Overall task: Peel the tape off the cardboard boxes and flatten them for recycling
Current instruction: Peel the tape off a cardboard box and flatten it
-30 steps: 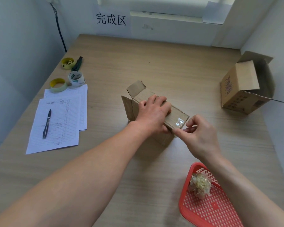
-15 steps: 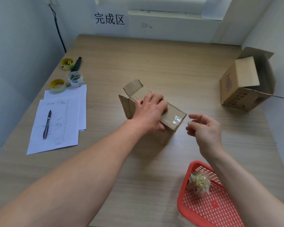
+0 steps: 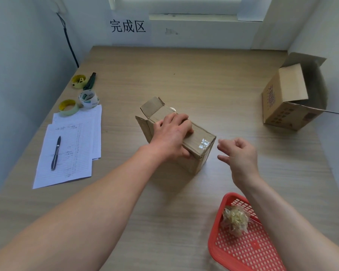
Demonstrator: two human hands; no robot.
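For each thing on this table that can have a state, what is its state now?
Small cardboard box: far flaps open, near end still taped shut.
Clear tape: stuck on the box's near corner.
Left hand: grips the box from above.
Right hand: beside the box, fingers loosely curled, holding nothing.
Large cardboard box: on its side, flaps open.
Red basket: holds a wad of tape.
Pen: lying on papers.

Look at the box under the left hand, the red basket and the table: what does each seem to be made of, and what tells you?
Box: brown corrugated cardboard, matte, with creased flaps; a glossy clear tape patch glints at one end.
Basket: probably moulded plastic, bright red, with a regular grid of holes.
Table: pale wood grain, matte; possibly laminate rather than solid wood.
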